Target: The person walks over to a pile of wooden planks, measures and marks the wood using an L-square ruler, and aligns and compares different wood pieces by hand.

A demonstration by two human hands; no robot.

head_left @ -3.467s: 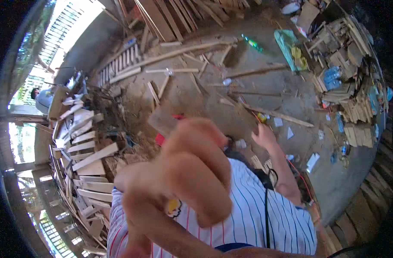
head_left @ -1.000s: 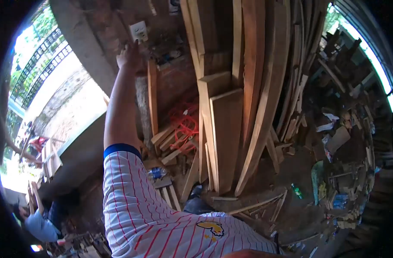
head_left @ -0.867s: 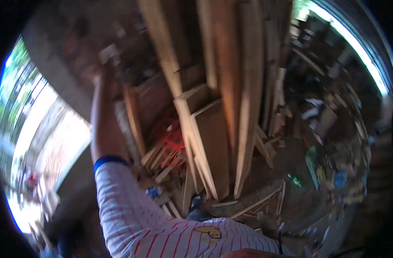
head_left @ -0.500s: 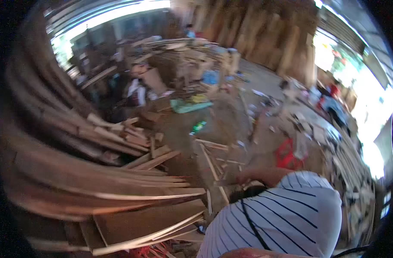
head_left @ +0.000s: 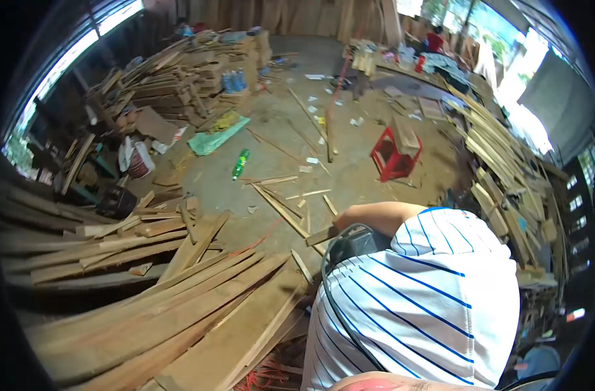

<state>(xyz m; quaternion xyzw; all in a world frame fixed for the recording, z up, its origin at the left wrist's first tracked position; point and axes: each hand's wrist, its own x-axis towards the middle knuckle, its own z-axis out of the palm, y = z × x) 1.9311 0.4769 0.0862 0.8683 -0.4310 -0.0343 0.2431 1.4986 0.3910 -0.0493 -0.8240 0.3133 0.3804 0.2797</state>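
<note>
The floor (head_left: 284, 150) was seen spread around the red stool (head_left: 394, 163), with long boards (head_left: 160, 313) fanned out below and to the left of the stool in the view. Farther left and beyond the stool, a large stack of cut wood (head_left: 187, 85) was piled up, and to its right light slats (head_left: 499, 150) were heaped in a slanting row. Beyond the stool, toward the upper right, a person in a red top (head_left: 434, 42) was seen. Below the stool a striped shirt (head_left: 415, 293) was worn, crossed by a black cable (head_left: 340, 306). On top of the stool a block of wood (head_left: 406, 135) was rested. A green sack (head_left: 216, 135) was laid well to its left, and a green bottle (head_left: 241, 164) was left lying between sack and stool. Beside the shirt, below and left of the stool, a dark object (head_left: 362, 244) was partly covered by the cable. A short piece of wood (head_left: 320, 236) was placed just beside the right hand (head_left: 340, 222), below and left of the stool; whether it was gripped could not be told, as the fingers were hidden. The left hand's state could not be told. Left of the stool, paper scraps (head_left: 312, 160) were scattered.
</note>
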